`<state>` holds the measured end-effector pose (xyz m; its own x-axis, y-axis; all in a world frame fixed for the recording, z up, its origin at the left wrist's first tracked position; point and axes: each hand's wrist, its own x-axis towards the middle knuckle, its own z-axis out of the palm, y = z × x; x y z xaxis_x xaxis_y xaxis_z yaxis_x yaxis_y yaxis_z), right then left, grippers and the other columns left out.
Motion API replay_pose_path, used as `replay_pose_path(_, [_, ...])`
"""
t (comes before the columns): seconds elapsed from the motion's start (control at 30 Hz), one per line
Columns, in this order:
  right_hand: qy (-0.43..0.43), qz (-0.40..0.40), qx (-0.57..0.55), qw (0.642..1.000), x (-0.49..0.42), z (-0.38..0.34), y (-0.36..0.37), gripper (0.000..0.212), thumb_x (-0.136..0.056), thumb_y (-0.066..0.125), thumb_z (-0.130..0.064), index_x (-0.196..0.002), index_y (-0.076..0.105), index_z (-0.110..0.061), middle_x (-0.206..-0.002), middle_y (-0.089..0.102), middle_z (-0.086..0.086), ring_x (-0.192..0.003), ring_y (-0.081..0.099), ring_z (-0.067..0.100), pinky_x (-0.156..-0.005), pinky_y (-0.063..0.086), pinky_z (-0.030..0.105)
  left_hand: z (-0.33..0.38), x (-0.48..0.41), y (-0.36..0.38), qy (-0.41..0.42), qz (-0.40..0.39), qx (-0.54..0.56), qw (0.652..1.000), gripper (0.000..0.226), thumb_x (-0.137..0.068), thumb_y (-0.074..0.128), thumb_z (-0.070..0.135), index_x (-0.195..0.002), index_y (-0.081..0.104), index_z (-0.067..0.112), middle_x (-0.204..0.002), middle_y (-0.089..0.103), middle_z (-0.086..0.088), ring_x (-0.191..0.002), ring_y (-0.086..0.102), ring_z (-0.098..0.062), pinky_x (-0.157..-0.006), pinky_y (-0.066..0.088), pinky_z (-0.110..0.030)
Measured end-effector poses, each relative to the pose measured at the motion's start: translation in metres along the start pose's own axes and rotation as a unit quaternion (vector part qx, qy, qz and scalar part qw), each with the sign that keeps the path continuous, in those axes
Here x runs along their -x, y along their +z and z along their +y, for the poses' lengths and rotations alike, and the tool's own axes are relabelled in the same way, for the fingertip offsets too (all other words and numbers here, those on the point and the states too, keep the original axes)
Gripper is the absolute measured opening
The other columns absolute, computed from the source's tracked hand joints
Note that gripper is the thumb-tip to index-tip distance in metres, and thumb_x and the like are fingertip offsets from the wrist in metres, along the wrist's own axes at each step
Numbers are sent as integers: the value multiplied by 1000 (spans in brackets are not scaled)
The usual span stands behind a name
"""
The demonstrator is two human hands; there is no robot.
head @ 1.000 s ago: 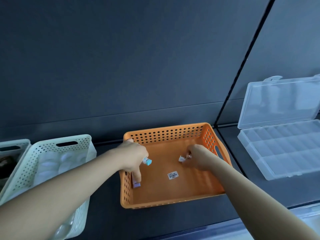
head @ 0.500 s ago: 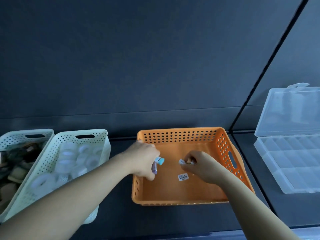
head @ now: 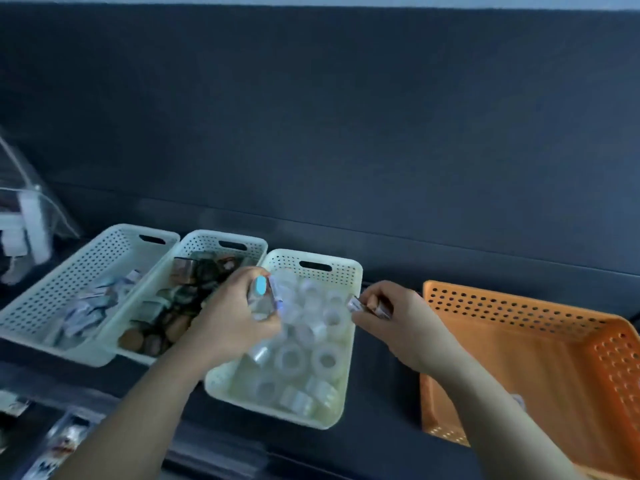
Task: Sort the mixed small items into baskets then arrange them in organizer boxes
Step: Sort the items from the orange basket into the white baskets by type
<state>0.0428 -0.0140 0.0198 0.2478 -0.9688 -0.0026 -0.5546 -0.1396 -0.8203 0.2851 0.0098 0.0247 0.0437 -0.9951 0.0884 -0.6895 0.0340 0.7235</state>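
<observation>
My left hand (head: 232, 317) grips a few small tube-shaped items (head: 265, 289), one with a light blue cap, above the left edge of a pale basket (head: 313, 263) filled with clear tape rolls. My right hand (head: 398, 320) pinches small items (head: 367, 304) in the gap between that basket and the orange basket (head: 519, 306) on the right. A second pale basket (head: 221, 240) holds dark, brownish items. A third pale basket (head: 114, 237) at the far left holds small white packets.
A clear plastic organizer box (head: 31, 209) stands at the far left behind the baskets. More clear packaging (head: 65, 441) lies at the bottom left. A dark wall runs behind the dark table surface (head: 384, 393).
Both hands have lifted out of the orange basket with small items and moved left over the tape-roll basket. The view has swung left, and the organizer box on the right is out of sight.
</observation>
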Motion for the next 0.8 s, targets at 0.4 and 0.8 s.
replay_pose_path(0.4, [-53, -42, 44, 997, -92, -138, 221, 18, -82, 69, -31, -92, 59, -21, -82, 59, -5, -72, 53, 12, -57, 38, 15, -222, -10, -196, -129, 35, -97, 986, 26, -73, 74, 27, -78, 49, 20, -82, 54, 2, -72, 54, -12, -59, 39, -29])
replay_pose_path(0.8, [-91, -133, 132, 978, -160, -198, 347, 14, -88, 64, -27, -97, 56, -20, -91, 52, -6, -70, 49, 2, -58, 36, 15, -315, -38, -220, -75, -122, -185, 972, 22, -84, 68, 20, -89, 46, 18, -99, 48, -2, -86, 49, -15, -67, 37, -24])
